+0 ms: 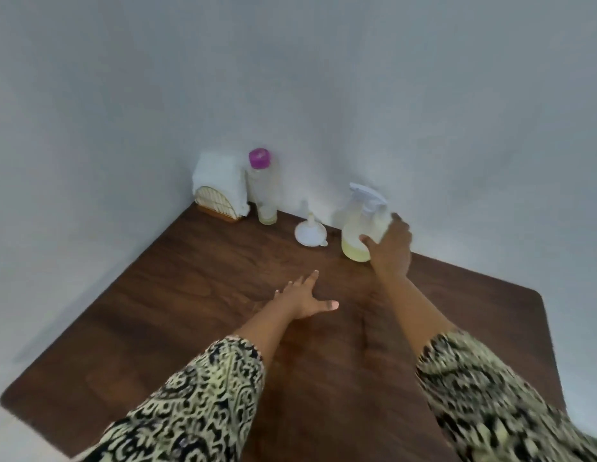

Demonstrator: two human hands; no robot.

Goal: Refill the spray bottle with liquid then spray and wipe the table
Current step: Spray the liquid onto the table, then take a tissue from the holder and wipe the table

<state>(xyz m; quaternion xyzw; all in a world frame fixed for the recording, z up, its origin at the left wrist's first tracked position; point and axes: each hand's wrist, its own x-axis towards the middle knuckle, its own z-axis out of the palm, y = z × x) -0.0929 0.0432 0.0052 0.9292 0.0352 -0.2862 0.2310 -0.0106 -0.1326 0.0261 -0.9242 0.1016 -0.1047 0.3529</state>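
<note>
The right hand [392, 245] curls its fingers round the spray bottle [358, 225], which stands on the table [190, 311] by the wall. The left hand [303, 295] is low over the table, fingers spread. An upside-down funnel [308, 232] sits just left of the spray bottle. A purple-capped bottle [263, 191] and a rack of white cloths [220, 190] stand in the corner.

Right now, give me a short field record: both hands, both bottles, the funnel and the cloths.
right hand: grips spray bottle low on its body
spray bottle: upright by the wall, trigger head on, shallow yellowish liquid
left hand: open, fingers spread over the table, holding nothing
refill bottle: upright, purple cap on, little liquid at bottom
funnel: wide end down, between the bottles
cloths: white, in wire holder, far corner
</note>
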